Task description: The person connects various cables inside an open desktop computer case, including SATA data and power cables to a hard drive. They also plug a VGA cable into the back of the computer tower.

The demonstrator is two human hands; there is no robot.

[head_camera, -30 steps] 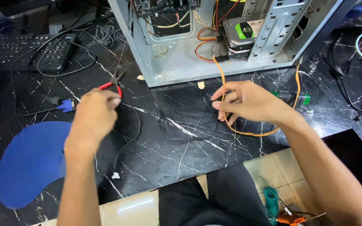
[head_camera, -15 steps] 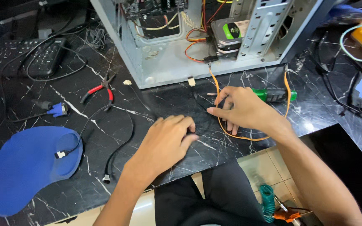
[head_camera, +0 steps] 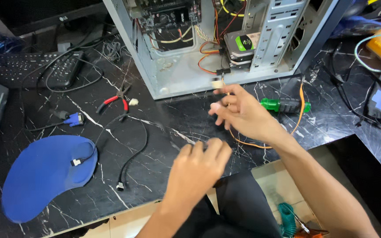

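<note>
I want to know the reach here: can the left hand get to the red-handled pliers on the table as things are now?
Probably yes. The left hand hovers over the dark marble table, and the red-handled pliers lie in the open further to its left, near the computer case. Only a thin black cable lies between, flat on the table.

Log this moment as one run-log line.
right hand: pinching orange cable by open PC case | left hand: empty, over table

A computer repair bench: opened PC case [head_camera: 225, 44], pliers [head_camera: 113, 100], loose cables [head_camera: 128, 163], keyboard [head_camera: 27, 68].
</note>
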